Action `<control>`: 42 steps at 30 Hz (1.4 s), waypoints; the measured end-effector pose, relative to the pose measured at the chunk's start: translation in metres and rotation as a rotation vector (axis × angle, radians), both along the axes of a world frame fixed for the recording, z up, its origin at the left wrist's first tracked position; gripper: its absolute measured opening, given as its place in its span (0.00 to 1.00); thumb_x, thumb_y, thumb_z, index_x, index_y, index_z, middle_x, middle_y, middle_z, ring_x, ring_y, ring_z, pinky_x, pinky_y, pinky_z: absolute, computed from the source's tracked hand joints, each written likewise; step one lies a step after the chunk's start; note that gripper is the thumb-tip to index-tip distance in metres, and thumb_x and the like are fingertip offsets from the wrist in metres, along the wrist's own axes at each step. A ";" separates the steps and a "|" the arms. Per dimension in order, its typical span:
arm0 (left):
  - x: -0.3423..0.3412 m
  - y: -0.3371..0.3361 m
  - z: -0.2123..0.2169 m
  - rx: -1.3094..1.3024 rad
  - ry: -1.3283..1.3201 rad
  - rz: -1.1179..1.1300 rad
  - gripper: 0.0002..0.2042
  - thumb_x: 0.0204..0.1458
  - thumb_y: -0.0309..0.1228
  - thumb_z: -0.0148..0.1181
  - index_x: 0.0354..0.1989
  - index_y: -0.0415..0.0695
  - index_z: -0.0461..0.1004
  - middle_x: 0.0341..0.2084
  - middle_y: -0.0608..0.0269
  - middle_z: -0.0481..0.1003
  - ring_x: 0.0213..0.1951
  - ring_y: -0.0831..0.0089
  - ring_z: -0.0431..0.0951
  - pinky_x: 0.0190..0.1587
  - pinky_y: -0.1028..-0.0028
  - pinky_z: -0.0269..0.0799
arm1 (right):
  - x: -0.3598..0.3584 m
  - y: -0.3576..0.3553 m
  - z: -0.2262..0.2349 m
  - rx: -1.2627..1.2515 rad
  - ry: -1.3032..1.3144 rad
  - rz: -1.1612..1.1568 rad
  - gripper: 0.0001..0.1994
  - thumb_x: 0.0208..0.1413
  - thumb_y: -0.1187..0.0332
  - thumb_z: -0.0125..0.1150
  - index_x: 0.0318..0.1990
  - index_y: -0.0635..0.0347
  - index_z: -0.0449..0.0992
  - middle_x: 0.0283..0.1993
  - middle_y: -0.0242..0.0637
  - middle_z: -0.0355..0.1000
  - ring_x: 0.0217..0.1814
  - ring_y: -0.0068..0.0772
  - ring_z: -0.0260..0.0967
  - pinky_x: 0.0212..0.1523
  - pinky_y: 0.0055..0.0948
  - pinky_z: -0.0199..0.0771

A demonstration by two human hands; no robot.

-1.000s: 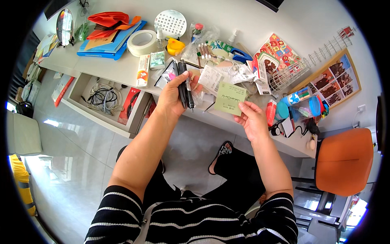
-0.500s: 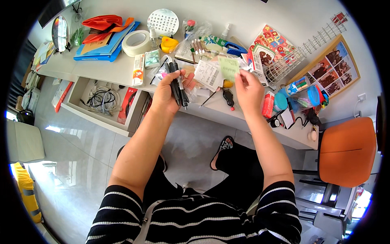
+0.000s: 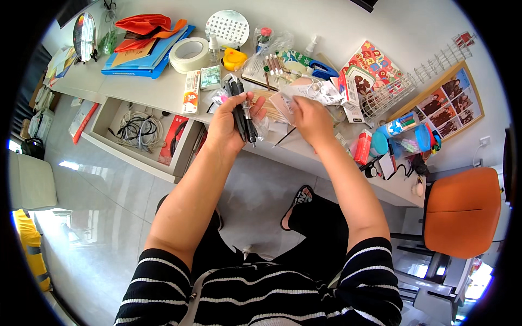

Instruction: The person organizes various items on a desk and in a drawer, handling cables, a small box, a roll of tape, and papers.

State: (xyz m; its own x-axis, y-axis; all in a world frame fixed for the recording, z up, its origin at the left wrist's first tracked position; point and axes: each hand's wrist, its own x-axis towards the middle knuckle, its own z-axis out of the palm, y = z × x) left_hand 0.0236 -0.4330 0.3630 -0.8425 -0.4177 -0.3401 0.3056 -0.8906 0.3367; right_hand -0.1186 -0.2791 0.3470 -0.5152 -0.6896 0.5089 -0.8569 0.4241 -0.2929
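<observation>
The left hand (image 3: 231, 122) has its fingers clamped around a bundle of black pens (image 3: 242, 111), held upright above the front edge of the bench (image 3: 157, 89). The right hand (image 3: 310, 117), just beside it, pinches a clear plastic packet (image 3: 318, 92) between closed fingers, over the clutter near the bench's middle.

The right hand (image 3: 311, 117), held a second earlier above the desk edge with a pale green note just beside it, was carried up over the clutter and was closed on a clear plastic packet (image 3: 293, 98), while the green note was lost from view.
</observation>
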 end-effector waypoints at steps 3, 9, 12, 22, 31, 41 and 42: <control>0.000 0.001 0.004 -0.012 -0.015 0.009 0.09 0.51 0.26 0.54 0.39 0.36 0.66 0.36 0.57 0.72 0.46 0.55 0.74 0.47 0.55 0.73 | -0.015 0.009 0.018 0.004 0.077 -0.133 0.09 0.55 0.67 0.52 0.38 0.61 0.73 0.29 0.48 0.72 0.32 0.51 0.70 0.32 0.43 0.68; -0.001 0.002 0.003 0.007 -0.013 0.002 0.09 0.51 0.26 0.54 0.38 0.36 0.66 0.35 0.57 0.72 0.46 0.55 0.74 0.48 0.55 0.73 | -0.019 0.010 0.034 -0.263 -0.021 -0.213 0.07 0.55 0.68 0.51 0.33 0.62 0.72 0.26 0.47 0.71 0.29 0.50 0.69 0.30 0.42 0.67; 0.000 0.003 0.004 0.003 -0.012 0.002 0.09 0.51 0.26 0.54 0.38 0.36 0.66 0.35 0.57 0.72 0.46 0.55 0.74 0.48 0.55 0.73 | -0.030 0.013 0.034 -0.329 -0.308 -0.315 0.10 0.55 0.67 0.51 0.30 0.66 0.72 0.26 0.50 0.70 0.28 0.51 0.68 0.30 0.41 0.65; 0.000 0.007 0.000 -0.024 -0.051 -0.057 0.10 0.51 0.25 0.54 0.40 0.35 0.66 0.35 0.57 0.73 0.45 0.56 0.74 0.47 0.56 0.73 | -0.029 0.016 0.063 -0.330 -0.097 -0.265 0.10 0.56 0.66 0.51 0.37 0.65 0.73 0.29 0.49 0.73 0.31 0.43 0.73 0.33 0.34 0.69; -0.009 0.014 -0.009 -0.050 -0.068 -0.149 0.11 0.52 0.25 0.51 0.42 0.33 0.64 0.36 0.54 0.72 0.44 0.53 0.75 0.47 0.55 0.74 | -0.005 0.024 0.005 0.187 -0.063 0.172 0.18 0.47 0.58 0.64 0.41 0.60 0.77 0.44 0.42 0.73 0.47 0.44 0.69 0.48 0.34 0.68; -0.002 0.013 -0.005 -0.051 -0.117 -0.103 0.11 0.51 0.24 0.53 0.41 0.33 0.63 0.34 0.56 0.73 0.44 0.54 0.75 0.47 0.54 0.75 | -0.010 0.035 0.016 -0.111 -0.059 0.065 0.14 0.49 0.64 0.61 0.42 0.59 0.76 0.44 0.41 0.72 0.44 0.38 0.71 0.44 0.33 0.70; -0.003 0.013 -0.007 -0.043 -0.124 -0.093 0.11 0.51 0.24 0.54 0.40 0.33 0.63 0.35 0.56 0.73 0.44 0.54 0.75 0.47 0.54 0.75 | -0.010 0.042 0.017 -0.146 -0.139 0.022 0.13 0.49 0.65 0.61 0.42 0.59 0.76 0.42 0.41 0.73 0.41 0.37 0.72 0.41 0.32 0.71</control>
